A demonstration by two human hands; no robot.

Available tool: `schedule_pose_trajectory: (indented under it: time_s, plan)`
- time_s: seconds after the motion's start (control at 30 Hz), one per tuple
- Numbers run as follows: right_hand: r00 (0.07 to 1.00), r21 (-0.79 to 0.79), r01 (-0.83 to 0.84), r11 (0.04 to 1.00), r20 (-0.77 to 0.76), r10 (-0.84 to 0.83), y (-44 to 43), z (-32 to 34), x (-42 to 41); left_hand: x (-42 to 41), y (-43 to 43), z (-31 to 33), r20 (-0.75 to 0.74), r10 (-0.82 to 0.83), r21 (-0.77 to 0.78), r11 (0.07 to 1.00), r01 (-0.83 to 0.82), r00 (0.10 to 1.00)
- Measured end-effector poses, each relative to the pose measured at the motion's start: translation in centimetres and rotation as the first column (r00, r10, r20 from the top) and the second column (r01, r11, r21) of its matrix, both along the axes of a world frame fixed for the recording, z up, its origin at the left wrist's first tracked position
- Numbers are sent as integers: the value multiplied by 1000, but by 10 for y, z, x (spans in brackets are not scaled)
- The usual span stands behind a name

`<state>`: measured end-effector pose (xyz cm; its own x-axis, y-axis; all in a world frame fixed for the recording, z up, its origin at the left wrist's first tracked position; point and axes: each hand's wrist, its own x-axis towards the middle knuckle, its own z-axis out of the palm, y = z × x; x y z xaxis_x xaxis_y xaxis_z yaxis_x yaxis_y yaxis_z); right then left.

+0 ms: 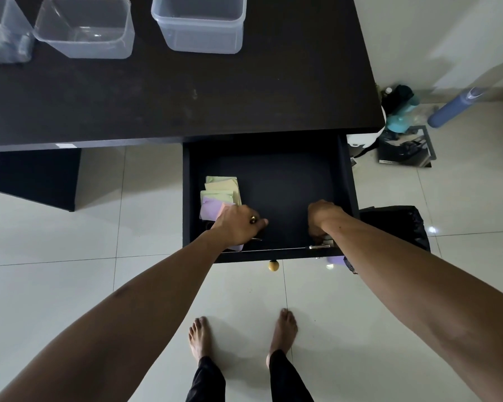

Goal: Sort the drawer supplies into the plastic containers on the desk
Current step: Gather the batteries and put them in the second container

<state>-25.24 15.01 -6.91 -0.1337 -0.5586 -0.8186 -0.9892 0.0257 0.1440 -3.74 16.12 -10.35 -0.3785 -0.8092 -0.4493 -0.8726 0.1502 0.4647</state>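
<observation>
An open black drawer [273,181] sticks out from under the dark desk [186,97]. Pastel sticky-note pads [219,188], green, yellow and purple, lie at its left side. My left hand [238,224], with a ring on it, reaches down onto the near pads with curled fingers; what it grips is hidden beneath it. My right hand [321,217] is down in the drawer's near right corner, fingers curled on a small pale object [327,242] that is mostly hidden. Three clear plastic containers stand on the desk: left [3,33], middle [84,27], right [201,23].
The left container holds some pale items. A gold knob [273,266] is on the drawer front. A black bin bag [395,224] sits right of the drawer. Bottles [401,108] and a blue roll [453,107] stand on the tiled floor. My bare feet are below the drawer.
</observation>
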Motion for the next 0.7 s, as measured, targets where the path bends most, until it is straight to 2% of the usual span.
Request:
schedule_pose_trajectory:
  time_s: [0.17, 0.33, 0.4, 0.47, 0.53, 0.57, 0.63, 0.7]
  plan:
    - [994, 3, 10, 1000, 105, -11, -4, 1, -3, -1, 2, 1, -102, 133, 75, 989, -125, 986]
    - [981, -36, 14, 999, 196, -6, 2, -6, -9, -1, 4, -2, -134, 221, 148, 968, -200, 966]
    - [967, -13, 55, 998, 251, -50, 2, -7, -16, -3, 3, 2, -166, 323, 210, 935, -286, 932]
    - [923, -8, 169, 986, 352, -155, 2, -6, -23, -8, 1, 8, -198, 433, 282, 885, -371, 880]
    - [808, 42, 355, 934, 489, -329, 4, -4, -26, -11, -1, 16, -231, 544, 396, 810, -433, 807]
    - [717, 95, 455, 885, 550, -428, 4, -2, -25, -13, -1, 20, -245, 599, 471, 761, -446, 763]
    - [490, 229, 629, 743, 625, -607, 4, 3, -22, -16, -2, 28, -261, 699, 623, 649, -437, 666]
    - [245, 389, 711, 586, 643, -725, 2, 6, -19, -17, -4, 34, -262, 771, 716, 559, -419, 581]
